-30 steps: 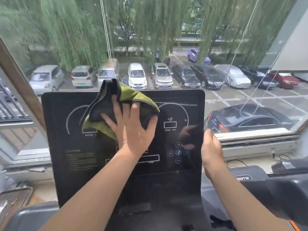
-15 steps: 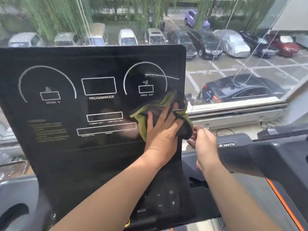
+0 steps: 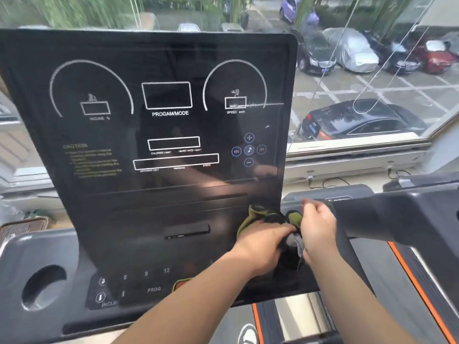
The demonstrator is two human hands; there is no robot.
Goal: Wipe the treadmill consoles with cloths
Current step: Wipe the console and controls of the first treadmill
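Half a second ago the left hand (image 3: 263, 242) lay flat on the cloth (image 3: 269, 217) just under the speed dial, against the right edge of the console (image 3: 161, 120). Now we find the cloth lower, at the bottom right corner of the upright panel, bunched up rather than spread. The right hand (image 3: 319, 228), which then hovered just beside that edge, has closed in on the cloth too. The round music buttons (image 3: 249, 150), covered before, are now uncovered.

From the left, we see a grey side tray with a round cup holder (image 3: 43, 286). Next is the glossy black console, with two white dial arcs, a box marked PROGAM/MODE and a row of numbers along its lower deck. Behind it is a wide window (image 3: 372, 150) looking onto parked cars (image 3: 360, 120), with thin cables lying below the sill. At the far right is the dark grey handrail (image 3: 397, 214) of a neighbouring treadmill, with an orange stripe (image 3: 417, 281) beneath it.

The left hand's fingers (image 3: 285, 229) are curled over the green and black cloth and grip it against the console's lower right corner. The right hand's fingers are bent as well and hold the cloth's right side, knuckles up. The two hands are almost touching across the cloth.
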